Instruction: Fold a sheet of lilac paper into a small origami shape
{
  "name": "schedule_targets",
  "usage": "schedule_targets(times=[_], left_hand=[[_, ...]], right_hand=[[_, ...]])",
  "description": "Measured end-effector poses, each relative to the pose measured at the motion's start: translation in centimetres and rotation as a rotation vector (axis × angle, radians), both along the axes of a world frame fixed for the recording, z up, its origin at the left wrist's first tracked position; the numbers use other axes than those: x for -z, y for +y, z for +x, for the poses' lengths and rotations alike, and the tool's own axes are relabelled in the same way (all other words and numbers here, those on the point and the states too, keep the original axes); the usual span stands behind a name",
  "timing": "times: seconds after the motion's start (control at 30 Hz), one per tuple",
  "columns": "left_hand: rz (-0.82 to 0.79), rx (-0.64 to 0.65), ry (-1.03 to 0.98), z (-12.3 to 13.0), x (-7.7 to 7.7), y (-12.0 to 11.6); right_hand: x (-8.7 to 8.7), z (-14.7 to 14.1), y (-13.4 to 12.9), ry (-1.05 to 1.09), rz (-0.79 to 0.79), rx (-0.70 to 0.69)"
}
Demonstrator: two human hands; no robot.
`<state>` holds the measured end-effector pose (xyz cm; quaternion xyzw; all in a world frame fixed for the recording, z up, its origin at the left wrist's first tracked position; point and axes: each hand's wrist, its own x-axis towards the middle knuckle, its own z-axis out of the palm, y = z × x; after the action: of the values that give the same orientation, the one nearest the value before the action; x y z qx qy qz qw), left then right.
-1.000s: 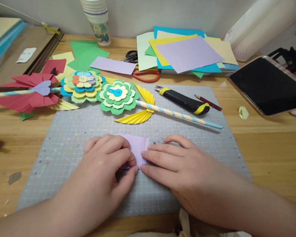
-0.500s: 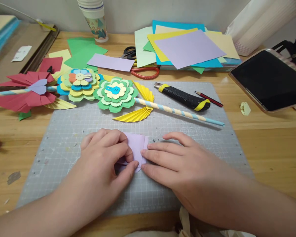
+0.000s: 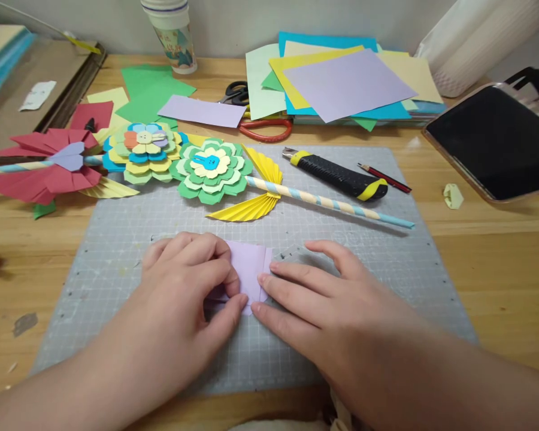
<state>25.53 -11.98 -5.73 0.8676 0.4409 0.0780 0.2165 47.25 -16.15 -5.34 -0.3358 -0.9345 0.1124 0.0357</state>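
A small folded piece of purple paper (image 3: pixel 248 269) lies on the grey cutting mat (image 3: pixel 161 359), creased along its right and lower edges. My left hand (image 3: pixel 191 287) covers its left part, fingers curled and thumb pressed near the lower edge, so it grips the paper. Flat fingers of my right hand (image 3: pixel 314 293) rest at the paper's right edge, spread a little apart. Beyond both hands lies a striped paper stick (image 3: pixel 323 202) with a green paper flower (image 3: pixel 211 170) and yellow pleated leaves (image 3: pixel 247 208).
A utility knife (image 3: pixel 336 173) and a pencil (image 3: pixel 384 178) lie at the mat's back right. Behind are scissors (image 3: pixel 266 130), coloured paper sheets (image 3: pixel 350 84) and a paper cup (image 3: pixel 175 39). A tablet (image 3: pixel 498 140) is at right, a red paper flower (image 3: pixel 45 170) at left.
My right thumb has slid slightly left along the paper's lower edge. My left hand has shifted a little left, still on the paper. The view has moved slightly.
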Motion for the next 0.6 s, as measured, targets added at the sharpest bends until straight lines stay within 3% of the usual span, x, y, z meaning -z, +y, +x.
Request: schedule_targets(times=[0.27, 0.6], left_hand=[[-0.016, -0.017, -0.007, 0.06, 0.16, -0.05], [0.011, -0.028, 0.036, -0.83, -0.30, 0.26]], right_hand=[[0.02, -0.38, -0.30, 0.043, -0.027, 0.065], [0.57, -0.45, -0.67, 0.015, 0.041, 0.034]])
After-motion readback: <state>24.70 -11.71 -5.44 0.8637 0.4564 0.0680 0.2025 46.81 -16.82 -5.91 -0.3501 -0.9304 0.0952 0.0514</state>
